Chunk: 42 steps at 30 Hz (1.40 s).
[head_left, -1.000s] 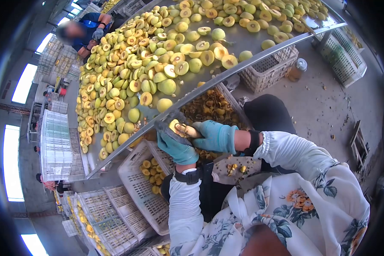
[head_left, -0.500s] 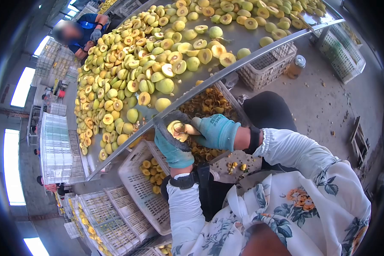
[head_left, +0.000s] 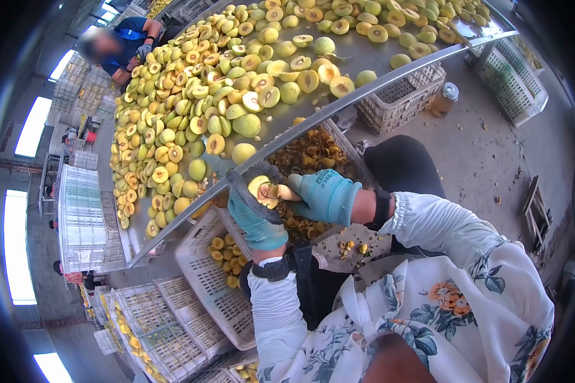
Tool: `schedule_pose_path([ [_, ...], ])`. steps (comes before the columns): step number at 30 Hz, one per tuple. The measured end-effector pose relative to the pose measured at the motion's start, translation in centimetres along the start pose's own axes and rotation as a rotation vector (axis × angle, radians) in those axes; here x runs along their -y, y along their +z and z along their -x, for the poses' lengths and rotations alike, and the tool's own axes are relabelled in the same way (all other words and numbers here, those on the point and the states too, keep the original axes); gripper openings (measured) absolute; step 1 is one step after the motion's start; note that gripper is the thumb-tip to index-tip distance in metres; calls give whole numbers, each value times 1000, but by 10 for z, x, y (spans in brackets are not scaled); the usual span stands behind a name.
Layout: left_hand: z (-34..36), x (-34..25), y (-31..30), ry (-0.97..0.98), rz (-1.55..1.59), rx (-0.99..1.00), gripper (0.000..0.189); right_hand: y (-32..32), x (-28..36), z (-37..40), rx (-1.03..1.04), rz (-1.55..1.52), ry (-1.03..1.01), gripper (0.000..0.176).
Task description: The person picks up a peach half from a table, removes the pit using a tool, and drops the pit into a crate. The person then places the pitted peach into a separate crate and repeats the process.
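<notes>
Head view: near the bench (head_left: 359,59) edge, the left hand (head_left: 259,223) curls around a fruit half (head_left: 258,187); the right hand (head_left: 326,196) grips a light-handled tool (head_left: 289,193) at its cut face. Steady cradling should help control.

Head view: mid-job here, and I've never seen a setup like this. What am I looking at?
There's no machine: a single camera, worn on a person's head, looks forward and down at their gloved hands. The left hand holds a halved fruit; the right hand grips a pale-handled tool at its cut face. Beyond, a metal table carries a heap of yellow-green fruit, many cut open. A pale crate below holds more pieces. Another person is at the table, upper left.
</notes>
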State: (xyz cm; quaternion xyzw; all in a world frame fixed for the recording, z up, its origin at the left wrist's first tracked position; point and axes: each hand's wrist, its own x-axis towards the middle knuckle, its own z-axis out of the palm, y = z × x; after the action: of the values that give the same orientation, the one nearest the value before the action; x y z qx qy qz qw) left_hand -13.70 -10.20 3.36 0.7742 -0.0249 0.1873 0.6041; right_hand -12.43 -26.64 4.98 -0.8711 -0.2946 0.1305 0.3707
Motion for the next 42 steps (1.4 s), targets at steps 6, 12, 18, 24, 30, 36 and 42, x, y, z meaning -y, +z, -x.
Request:
schedule_pose_path([
  [6, 19, 26, 3, 263, -596, -183, 55, 10, 0, -2, 42, -252, 68, 34],
  [12, 27, 11, 9, 96, -186, -156, 67, 36, -16, -9, 69, -553, 25, 39],
  [18, 13, 7, 3, 215, -388, -168, 22, -2, -8, -3, 461, -1092, 290, 29],
  [24, -10, 19, -14, 237, -394, 80, 30, 5, -6, 0, 439, -1193, 358, 23],
  [30, 7, 1, 19, -124, 403, -165, 41, 13, -8, -3, 373, -1186, 314, 29],
  [36, 11, 23, 4, 160, -220, -76, 38, 19, -10, -5, 180, -849, 125, 31],
  [42, 11, 16, 6, 212, -372, -183, 37, 0, -6, -1, 450, -1083, 366, 22],
])
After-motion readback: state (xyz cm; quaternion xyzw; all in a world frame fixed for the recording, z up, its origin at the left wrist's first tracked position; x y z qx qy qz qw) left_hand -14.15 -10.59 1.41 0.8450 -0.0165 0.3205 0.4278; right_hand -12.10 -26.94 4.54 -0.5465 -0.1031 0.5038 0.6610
